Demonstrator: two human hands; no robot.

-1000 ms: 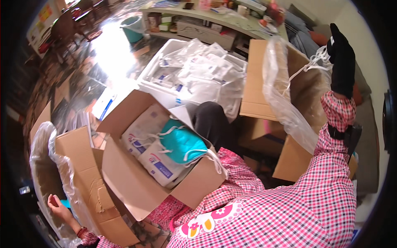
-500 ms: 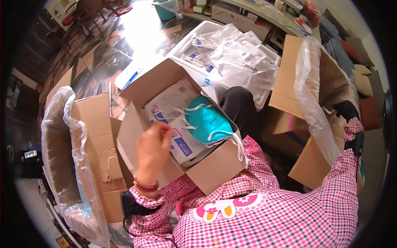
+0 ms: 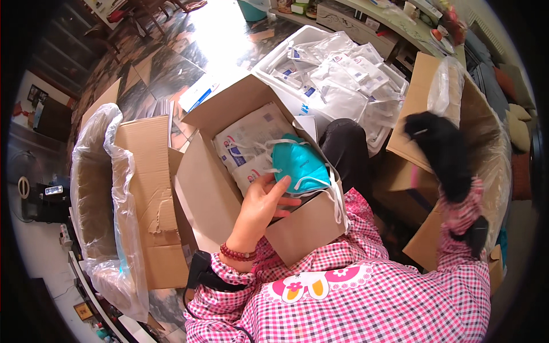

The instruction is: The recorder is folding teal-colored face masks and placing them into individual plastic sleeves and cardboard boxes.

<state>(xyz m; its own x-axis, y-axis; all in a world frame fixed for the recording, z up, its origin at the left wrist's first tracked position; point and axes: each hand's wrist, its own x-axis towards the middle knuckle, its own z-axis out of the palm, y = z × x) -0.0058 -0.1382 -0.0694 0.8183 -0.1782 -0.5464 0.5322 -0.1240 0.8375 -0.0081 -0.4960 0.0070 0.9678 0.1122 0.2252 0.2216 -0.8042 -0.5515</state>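
On my lap stands an open cardboard box (image 3: 203, 183) holding several flat white printed packets (image 3: 257, 128). Teal face masks (image 3: 299, 166) with white straps lie on top at the box's right side; some straps hang over its edge. My bare left hand (image 3: 266, 200), with red beads at the wrist, reaches into the near side of the box. Its fingers are apart beside the mask, over the packets, with nothing plainly gripped. My right hand (image 3: 432, 143), in a black glove, is raised by the right carton's flap. Motion smears its fingers, so any hold is unclear.
Plastic-lined cartons stand on both sides: the left carton (image 3: 143, 194) and the right carton (image 3: 409, 137). Beyond my knee, a white tub (image 3: 274, 68) is heaped with packets (image 3: 337, 86). Farther off are a low cabinet (image 3: 357, 28) and a teal bucket (image 3: 251, 10).
My left hand has moved right and lower, closer to the mask. My right hand has come out from the right carton, leftward and up. The whole view has shifted slightly.
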